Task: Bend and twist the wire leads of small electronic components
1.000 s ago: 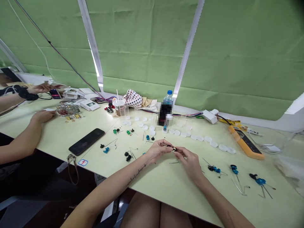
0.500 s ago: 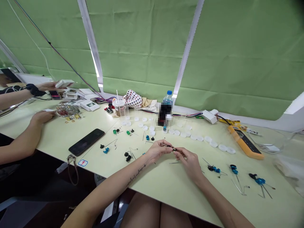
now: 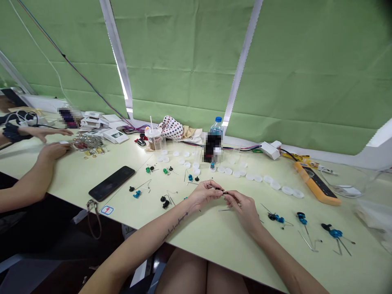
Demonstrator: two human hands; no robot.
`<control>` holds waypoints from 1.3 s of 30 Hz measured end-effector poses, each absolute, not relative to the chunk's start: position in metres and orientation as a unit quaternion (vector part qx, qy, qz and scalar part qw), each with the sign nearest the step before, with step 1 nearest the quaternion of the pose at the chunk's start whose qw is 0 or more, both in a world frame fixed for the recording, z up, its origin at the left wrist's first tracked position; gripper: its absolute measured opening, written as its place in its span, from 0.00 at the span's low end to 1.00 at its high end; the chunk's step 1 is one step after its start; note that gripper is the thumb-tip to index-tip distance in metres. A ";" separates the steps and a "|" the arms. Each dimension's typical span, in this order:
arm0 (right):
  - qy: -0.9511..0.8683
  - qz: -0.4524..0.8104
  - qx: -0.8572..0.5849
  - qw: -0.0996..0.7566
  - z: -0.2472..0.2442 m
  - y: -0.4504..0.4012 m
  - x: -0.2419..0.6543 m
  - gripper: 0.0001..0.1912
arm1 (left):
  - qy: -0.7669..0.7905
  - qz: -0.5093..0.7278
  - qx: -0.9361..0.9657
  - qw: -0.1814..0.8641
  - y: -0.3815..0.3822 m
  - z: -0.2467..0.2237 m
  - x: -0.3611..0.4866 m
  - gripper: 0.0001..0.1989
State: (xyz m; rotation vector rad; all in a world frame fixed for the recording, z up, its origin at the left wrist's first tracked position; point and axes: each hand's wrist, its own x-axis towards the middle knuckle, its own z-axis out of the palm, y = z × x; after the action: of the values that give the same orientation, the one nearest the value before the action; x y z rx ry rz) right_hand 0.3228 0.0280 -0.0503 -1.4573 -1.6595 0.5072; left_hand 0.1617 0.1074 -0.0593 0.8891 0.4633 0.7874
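Note:
Both hands meet above the table, pinching one small black part (image 3: 225,193) with a thin metal rod beside it. My left hand (image 3: 206,193) has its fingers closed on the part's left side, and the rod sticks out between them. From the right, my right hand (image 3: 241,204) grips the part's other end between thumb and fingertips. Most of the part is hidden by the fingers, so its exact kind cannot be made out. Blue and black pieces with bent metal rods (image 3: 276,218) lie right of my right hand. A black set (image 3: 165,202) rests left of my left forearm.
White round caps (image 3: 249,177) form a row behind the hands. A phone (image 3: 112,183), a lidded cup (image 3: 154,139), a water bottle (image 3: 217,126) and an orange power strip (image 3: 317,183) stand or lie around. At left, a co-worker's hands (image 3: 53,151) are near white boxes (image 3: 114,135).
My hands stay nearly still on the small black part, with slight finger movement. The co-worker's far hand has let go of a white box and drawn back to the left.

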 end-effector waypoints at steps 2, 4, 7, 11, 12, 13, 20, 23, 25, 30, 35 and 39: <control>-0.665 0.199 -0.583 0.423 -0.051 0.029 0.323 0.17 | 0.214 0.371 0.414 0.803 0.107 -0.059 0.162 0.15; -0.664 0.202 -0.580 0.427 -0.052 0.030 0.324 0.17 | 0.215 0.376 0.412 0.802 0.107 -0.059 0.162 0.14; -0.659 0.212 -0.572 0.439 -0.053 0.032 0.324 0.17 | 0.219 0.392 0.400 0.799 0.109 -0.060 0.163 0.15; -0.661 0.183 -0.569 0.453 -0.054 0.033 0.324 0.16 | 0.223 0.401 0.390 0.798 0.111 -0.064 0.163 0.15; -0.664 0.178 -0.567 0.453 -0.055 0.033 0.324 0.15 | 0.220 0.400 0.391 0.799 0.111 -0.065 0.164 0.15; -0.667 0.177 -0.564 0.453 -0.056 0.033 0.324 0.14 | 0.217 0.398 0.394 0.800 0.112 -0.066 0.164 0.15; -0.658 0.197 -0.568 0.454 -0.056 0.032 0.324 0.13 | 0.210 0.393 0.403 0.800 0.111 -0.067 0.164 0.14; -0.656 0.203 -0.567 0.456 -0.055 0.031 0.324 0.14 | 0.210 0.392 0.403 0.800 0.110 -0.064 0.164 0.14; -0.655 0.203 -0.568 0.454 -0.055 0.031 0.324 0.14 | 0.212 0.391 0.403 0.800 0.109 -0.063 0.164 0.14; -0.651 0.206 -0.574 0.452 -0.055 0.031 0.323 0.14 | 0.214 0.393 0.401 0.800 0.109 -0.062 0.164 0.15; -0.661 0.198 -0.570 0.446 -0.058 0.032 0.324 0.14 | 0.213 0.393 0.399 0.801 0.110 -0.063 0.163 0.15; -0.666 0.192 -0.565 0.447 -0.061 0.034 0.326 0.13 | 0.206 0.392 0.400 0.803 0.110 -0.066 0.164 0.14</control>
State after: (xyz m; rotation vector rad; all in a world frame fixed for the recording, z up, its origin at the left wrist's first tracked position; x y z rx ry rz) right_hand 0.3261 0.0338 -0.0614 -1.3989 -1.6502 0.4757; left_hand 0.1641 0.1105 -0.0659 0.8570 0.4425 0.8392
